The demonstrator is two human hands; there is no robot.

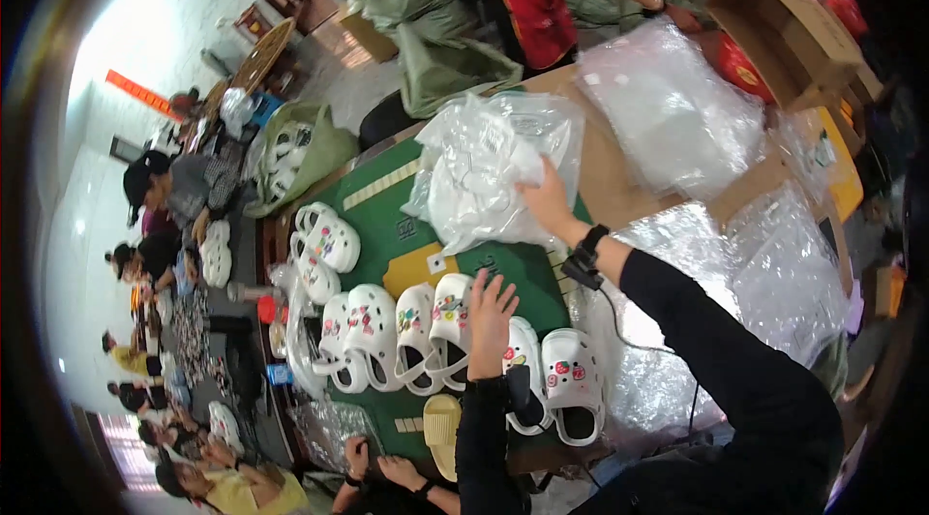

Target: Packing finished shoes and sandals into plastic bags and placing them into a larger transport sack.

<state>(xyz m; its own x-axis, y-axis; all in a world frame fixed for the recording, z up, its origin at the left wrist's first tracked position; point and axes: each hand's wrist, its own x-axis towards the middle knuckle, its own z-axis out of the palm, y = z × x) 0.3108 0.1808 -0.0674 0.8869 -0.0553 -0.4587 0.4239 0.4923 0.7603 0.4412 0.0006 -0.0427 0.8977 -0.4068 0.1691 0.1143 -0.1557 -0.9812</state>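
In the head view, the right hand [548,203] lays its fingers on a crinkled, whitish plastic bag [464,171] at the far side of a green mat [380,213]; whether they pinch it, I cannot tell. The left hand [492,319] spreads its fingers apart near rounded, perforated white clogs [371,326] studded with colourful charms, and a black wrist device [524,394] hides part of one clog. A pale-yellow slide [442,433] lies nearer. Rightward, glossy clear plastic packaging [668,104] covers brown cardboard [605,165], near an open carton [789,21]. Limp green sacks [440,70] slump beyond; a co-worker's hands [399,471] show at the lower edge.
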